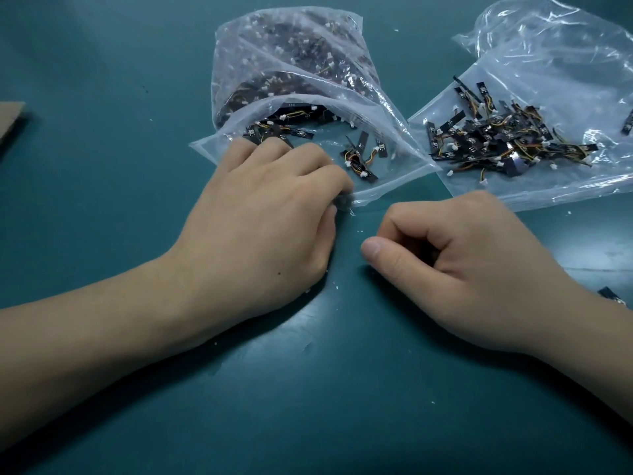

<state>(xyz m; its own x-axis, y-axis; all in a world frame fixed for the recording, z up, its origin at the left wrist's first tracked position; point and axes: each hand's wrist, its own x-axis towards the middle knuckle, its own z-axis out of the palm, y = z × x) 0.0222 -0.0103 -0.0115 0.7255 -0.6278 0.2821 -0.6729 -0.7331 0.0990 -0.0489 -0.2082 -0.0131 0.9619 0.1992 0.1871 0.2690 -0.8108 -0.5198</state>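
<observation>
**Left hand at the bag mouth, right hand curled beside it**

From my seat at the remote feed, I see the left hand (267, 228) lying knuckles-up on the desk (308, 406), a little left of centre. Its fingers are bent and reach into the open mouth of the bag (291, 63). Two fingertips sit under the clear plastic. The forefinger and thumb meet at the bag's near edge, where there is a dark blur, and I cannot tell whether they pinch a part or only the plastic.

The bag lies toward the far edge, mouth facing me, its back half packed with dark pieces. A few loose parts (359, 159), black strips with coloured wires and white plugs, lie just inside the mouth, right of the fingers.

The right hand (479, 262) rests on the desk just right of centre, apart from the bag. Its fingers are curled into the palm and the thumb points left, and I see nothing in it.

A second bag (548, 80) lies flat toward the far right corner, with a pile (496, 138) of the same parts on it. Cardboard (10, 118) shows at the left edge.
</observation>
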